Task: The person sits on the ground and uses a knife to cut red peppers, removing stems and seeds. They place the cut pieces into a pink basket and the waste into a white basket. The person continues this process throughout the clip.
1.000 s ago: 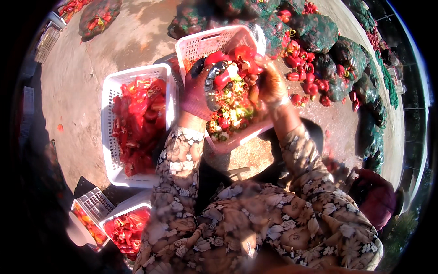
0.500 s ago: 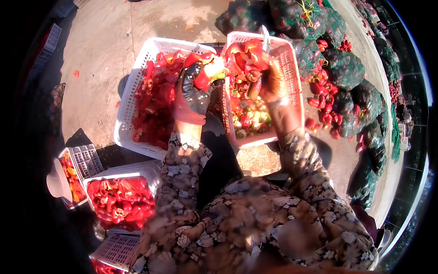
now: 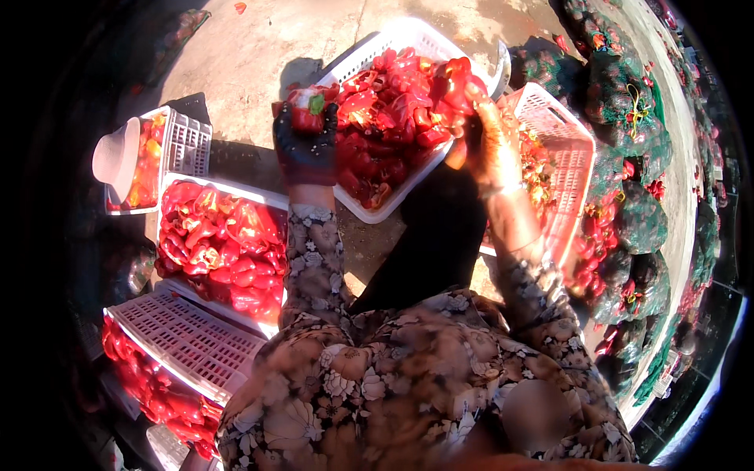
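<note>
My left hand (image 3: 305,153), in a dark glove, is closed around a red bell pepper (image 3: 307,118) with a green stem, beside the left rim of a white crate (image 3: 363,61) heaped with red pepper pieces (image 3: 393,102). At that crate's right side my bare right hand (image 3: 496,141) is closed on a knife (image 3: 501,69). Its curved blade points up past the fingers, and a brownish handle end shows below them. Red pepper flesh (image 3: 458,85) lies against the fingers; whether they hold it too is unclear.
A pinkish crate (image 3: 577,149) with pepper scraps stands right of my right hand. Green net sacks (image 3: 640,216) and loose red peppers (image 3: 591,251) line the right. At left are another filled crate (image 3: 224,302), a lattice-sided crate (image 3: 196,345) and a pale hat (image 3: 118,161) on a crate.
The view has swung, so the crates sit farther right. My left hand now has a stemmed pepper instead of cut pieces with a pale core. My right hand has shifted to the red-filled crate.
</note>
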Tool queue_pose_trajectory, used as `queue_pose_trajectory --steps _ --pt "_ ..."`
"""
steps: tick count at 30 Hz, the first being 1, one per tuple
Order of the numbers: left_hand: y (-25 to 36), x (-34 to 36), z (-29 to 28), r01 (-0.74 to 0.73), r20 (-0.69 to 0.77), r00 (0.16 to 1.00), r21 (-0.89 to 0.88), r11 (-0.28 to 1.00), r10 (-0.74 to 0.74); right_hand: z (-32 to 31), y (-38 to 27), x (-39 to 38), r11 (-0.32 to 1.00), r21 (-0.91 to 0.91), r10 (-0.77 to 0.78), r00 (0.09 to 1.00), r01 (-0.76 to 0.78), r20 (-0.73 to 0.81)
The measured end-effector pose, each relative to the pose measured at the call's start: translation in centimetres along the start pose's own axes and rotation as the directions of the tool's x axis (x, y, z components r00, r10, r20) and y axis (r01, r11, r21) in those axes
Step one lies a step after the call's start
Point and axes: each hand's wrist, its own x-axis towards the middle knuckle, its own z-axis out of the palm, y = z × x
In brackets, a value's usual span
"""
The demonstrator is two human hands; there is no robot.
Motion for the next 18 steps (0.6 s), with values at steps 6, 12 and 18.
queue_pose_trajectory --steps 6,12,18 --pt "1.7 -3.4 -0.9 0.028 0.087 0.994 0.335 0.942 -0.061 -0.1 4.4 2.5 0.907 -0.402 0.141 0.990 -0.121 0.019" --pt "-0.5 -5.0 -2.7 -0.351 0.353 0.933 0.851 0.390 0.070 1.5 4.9 0.7 0.878 -0.068 0.475 0.850 -0.473 0.228" --pt "-1.7 -5.8 3.5 -0.257 0.411 0.892 0.805 0.534 -0.189 0.0 3.9 -0.2 0.997 0.011 0.080 0.991 -0.081 0.104"
